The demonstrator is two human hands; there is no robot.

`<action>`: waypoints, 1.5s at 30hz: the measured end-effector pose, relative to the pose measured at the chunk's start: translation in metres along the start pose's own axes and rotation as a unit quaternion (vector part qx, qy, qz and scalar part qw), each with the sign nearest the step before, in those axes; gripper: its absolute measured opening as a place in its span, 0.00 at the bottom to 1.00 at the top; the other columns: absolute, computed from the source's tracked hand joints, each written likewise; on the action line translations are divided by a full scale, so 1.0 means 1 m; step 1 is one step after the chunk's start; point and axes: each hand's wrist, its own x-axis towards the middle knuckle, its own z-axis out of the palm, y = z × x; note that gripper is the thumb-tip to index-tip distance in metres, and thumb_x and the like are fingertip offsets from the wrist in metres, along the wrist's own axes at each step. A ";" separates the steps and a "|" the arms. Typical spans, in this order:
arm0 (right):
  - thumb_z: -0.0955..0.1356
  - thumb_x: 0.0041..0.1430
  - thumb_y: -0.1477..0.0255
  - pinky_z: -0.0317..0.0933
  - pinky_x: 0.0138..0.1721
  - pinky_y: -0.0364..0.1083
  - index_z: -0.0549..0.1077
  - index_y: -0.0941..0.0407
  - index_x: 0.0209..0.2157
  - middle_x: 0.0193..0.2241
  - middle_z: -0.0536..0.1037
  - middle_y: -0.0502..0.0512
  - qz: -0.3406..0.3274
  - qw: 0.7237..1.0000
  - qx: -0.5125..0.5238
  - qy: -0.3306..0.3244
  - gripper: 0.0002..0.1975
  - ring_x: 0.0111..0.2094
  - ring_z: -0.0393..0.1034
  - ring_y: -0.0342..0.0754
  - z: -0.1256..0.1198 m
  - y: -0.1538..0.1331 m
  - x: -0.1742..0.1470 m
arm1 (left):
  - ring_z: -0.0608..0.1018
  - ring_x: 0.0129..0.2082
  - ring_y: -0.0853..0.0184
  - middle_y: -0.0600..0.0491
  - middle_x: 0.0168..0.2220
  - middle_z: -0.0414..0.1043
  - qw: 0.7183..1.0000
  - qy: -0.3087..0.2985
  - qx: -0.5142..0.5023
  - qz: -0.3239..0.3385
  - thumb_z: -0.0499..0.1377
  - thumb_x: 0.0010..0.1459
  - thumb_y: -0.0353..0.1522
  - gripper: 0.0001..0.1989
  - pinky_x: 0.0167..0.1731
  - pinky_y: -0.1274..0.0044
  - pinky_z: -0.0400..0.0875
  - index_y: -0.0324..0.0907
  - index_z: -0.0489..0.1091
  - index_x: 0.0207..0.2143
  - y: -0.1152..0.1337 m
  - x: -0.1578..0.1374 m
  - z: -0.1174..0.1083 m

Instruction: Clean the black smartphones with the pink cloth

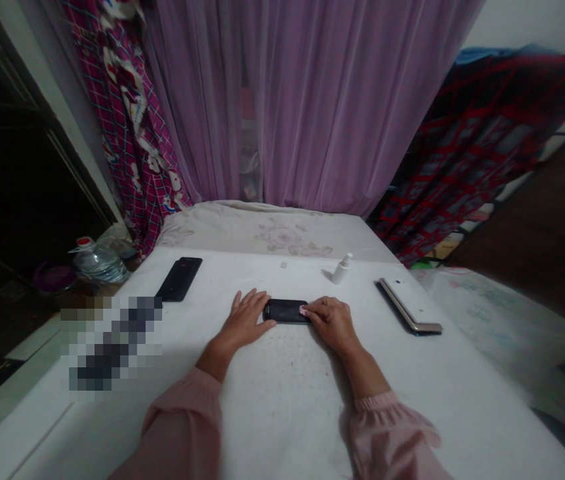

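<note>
A black mobile phone (285, 311) lies crosswise on the white table, its long side toward me. My left hand (246, 320) steadies its left end, the thumb at the near edge and the forefinger at the far edge, the other fingers spread on the tabletop. At the phone's right end, my right hand (331, 321) pinches a small pale pink wad (303, 311) against the surface. Whether the wad is cloth or tissue is too small to tell. Beyond the right hand, a small white bottle (342, 269) with a narrow top stands upright.
Black phones (180, 279) lie at the left, beside a pixelated patch (117, 343). On the right is a stack of phones, a white one (405, 300) on top. Small dark specks dot the table (282, 413) before me. Purple curtains (322, 100) hang behind; a water jug (97, 260) stands left.
</note>
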 end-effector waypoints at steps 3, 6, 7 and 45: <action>0.69 0.60 0.67 0.49 0.40 0.46 0.81 0.47 0.36 0.32 0.78 0.50 0.049 0.998 -0.038 0.013 0.06 0.37 0.68 0.46 0.002 -0.010 0.007 | 0.52 0.67 0.56 0.48 0.65 0.56 1.000 -0.001 0.002 -0.001 0.54 0.62 0.45 0.28 0.64 0.57 0.37 0.46 0.56 0.62 0.001 0.000 -0.001; 0.68 0.61 0.66 0.47 0.40 0.48 0.81 0.48 0.36 0.32 0.78 0.52 0.086 0.994 -0.069 0.022 0.07 0.37 0.68 0.47 0.008 -0.026 0.014 | 0.52 0.67 0.56 0.48 0.65 0.55 1.000 0.000 0.007 -0.002 0.54 0.61 0.45 0.28 0.64 0.57 0.38 0.46 0.56 0.61 0.002 0.000 -0.001; 0.68 0.61 0.66 0.46 0.40 0.48 0.81 0.48 0.36 0.32 0.77 0.52 0.083 0.994 -0.071 0.018 0.07 0.37 0.68 0.47 0.010 -0.031 0.016 | 0.52 0.67 0.56 0.48 0.65 0.55 1.000 0.000 0.009 -0.003 0.54 0.61 0.44 0.28 0.64 0.56 0.38 0.46 0.56 0.61 0.002 0.000 -0.001; 0.68 0.61 0.66 0.49 0.38 0.47 0.81 0.48 0.36 0.32 0.78 0.52 0.097 0.993 -0.064 0.007 0.08 0.37 0.68 0.46 0.005 -0.027 0.015 | 0.49 0.67 0.57 0.49 0.67 0.51 0.999 -0.038 -0.020 -0.007 0.57 0.60 0.42 0.30 0.64 0.57 0.35 0.46 0.55 0.62 0.004 0.000 -0.010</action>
